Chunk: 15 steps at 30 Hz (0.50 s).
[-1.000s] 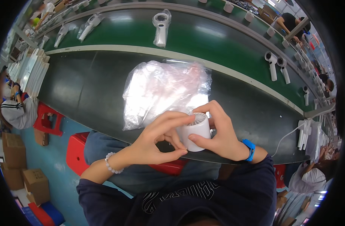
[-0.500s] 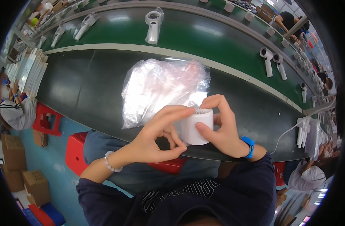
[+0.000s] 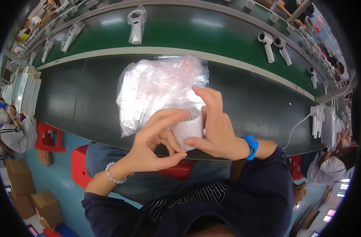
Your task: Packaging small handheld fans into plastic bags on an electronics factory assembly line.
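While the R hand (image 3: 224, 138) is gripping the white tube (image 3: 189, 132), thumb in front & other fingers partly hidden behind, its index finger is sticking up clear of it. L hand (image 3: 147, 148) is curving round the tube's L side, one fingertip resting by the ribbed top; thumb & another fingertip are sitting close together at the bottom edge, can't tell if pinching anything. Tube is standing approx. upright at the table's (image 3: 78, 94) near edge. Clear plastic bags (image 3: 153, 85) are lying just beyond. Farther off, a wrapped white hand fan (image 3: 136, 33) is lying on the green belt (image 3: 180, 39), w/ more white fans (image 3: 269, 52) to the R.
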Motion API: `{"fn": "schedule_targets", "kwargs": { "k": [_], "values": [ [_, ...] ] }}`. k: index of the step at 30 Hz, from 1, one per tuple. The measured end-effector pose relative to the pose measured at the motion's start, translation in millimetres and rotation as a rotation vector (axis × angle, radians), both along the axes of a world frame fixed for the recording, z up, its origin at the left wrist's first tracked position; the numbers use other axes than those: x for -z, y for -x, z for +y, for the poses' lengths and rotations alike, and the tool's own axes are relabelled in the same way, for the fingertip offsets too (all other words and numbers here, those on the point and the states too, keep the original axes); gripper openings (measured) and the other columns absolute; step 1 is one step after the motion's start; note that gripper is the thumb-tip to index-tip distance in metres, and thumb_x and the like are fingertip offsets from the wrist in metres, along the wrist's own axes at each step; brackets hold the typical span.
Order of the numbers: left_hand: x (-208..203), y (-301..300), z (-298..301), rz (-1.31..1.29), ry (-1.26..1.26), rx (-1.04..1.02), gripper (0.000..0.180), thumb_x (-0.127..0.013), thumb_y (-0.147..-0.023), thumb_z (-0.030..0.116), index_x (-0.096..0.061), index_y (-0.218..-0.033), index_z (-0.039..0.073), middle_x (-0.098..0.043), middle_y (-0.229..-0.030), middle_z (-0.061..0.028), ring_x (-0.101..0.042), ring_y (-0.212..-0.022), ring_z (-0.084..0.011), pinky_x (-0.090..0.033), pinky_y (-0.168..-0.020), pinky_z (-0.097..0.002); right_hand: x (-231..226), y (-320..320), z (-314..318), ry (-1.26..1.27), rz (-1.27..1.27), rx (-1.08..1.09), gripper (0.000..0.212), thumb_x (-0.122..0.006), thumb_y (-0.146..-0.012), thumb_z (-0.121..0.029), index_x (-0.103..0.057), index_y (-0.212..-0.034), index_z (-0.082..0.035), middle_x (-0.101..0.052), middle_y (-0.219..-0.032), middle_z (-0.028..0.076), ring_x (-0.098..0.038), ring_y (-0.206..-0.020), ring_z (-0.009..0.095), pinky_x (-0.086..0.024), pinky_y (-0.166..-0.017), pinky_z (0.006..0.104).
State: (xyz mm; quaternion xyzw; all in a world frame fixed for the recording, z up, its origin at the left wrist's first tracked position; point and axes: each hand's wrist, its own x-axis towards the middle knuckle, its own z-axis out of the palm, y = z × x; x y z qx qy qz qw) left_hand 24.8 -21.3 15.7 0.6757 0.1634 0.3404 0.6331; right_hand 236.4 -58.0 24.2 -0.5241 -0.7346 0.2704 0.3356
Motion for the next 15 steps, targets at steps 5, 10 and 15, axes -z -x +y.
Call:
{"fn": "schedule_targets", "kwargs": {
  "k": [5, 10, 15],
  "values": [
    [-2, 2, 3, -0.074, -0.009, -0.024, 0.072, -0.071, -0.071, -0.013, -0.045, -0.137, -0.003, -0.041, -0.136, -0.0174, -0.067, -0.077, -0.0135, -0.052, -0.059, -0.0198, 4, 1, 3, -0.102, -0.087, 0.018, 0.099, -0.079, -0.07, -0.044, -0.025, -0.145, -0.006, -0.034, -0.136, 0.021, -0.055, -0.104, 0.035, -0.05, -0.076, 0.0386],
    [3, 4, 6, -0.139, -0.087, -0.011, 0.075, -0.072, -0.069, -0.014, -0.042, -0.138, -0.006, -0.04, -0.137, -0.0187, -0.067, -0.077, -0.0155, -0.049, -0.056, -0.0215, 15, -3, 11, -0.11, -0.009, -0.142, 0.098, -0.081, -0.067, -0.047, -0.033, -0.142, -0.006, -0.037, -0.137, 0.02, -0.054, -0.108, 0.038, -0.051, -0.079, 0.0396],
    [5, 9, 9, -0.259, 0.187, -0.1, 0.081, -0.073, -0.067, -0.015, -0.038, -0.139, -0.008, -0.035, -0.14, -0.0187, -0.067, -0.077, -0.0175, -0.05, -0.058, -0.0233, 5, -8, 19, -0.262, -0.13, -0.368, 0.091, -0.082, -0.064, -0.044, -0.042, -0.137, -0.005, -0.047, -0.131, 0.019, -0.061, -0.099, 0.034, -0.053, -0.075, 0.0354]
  ]
}}
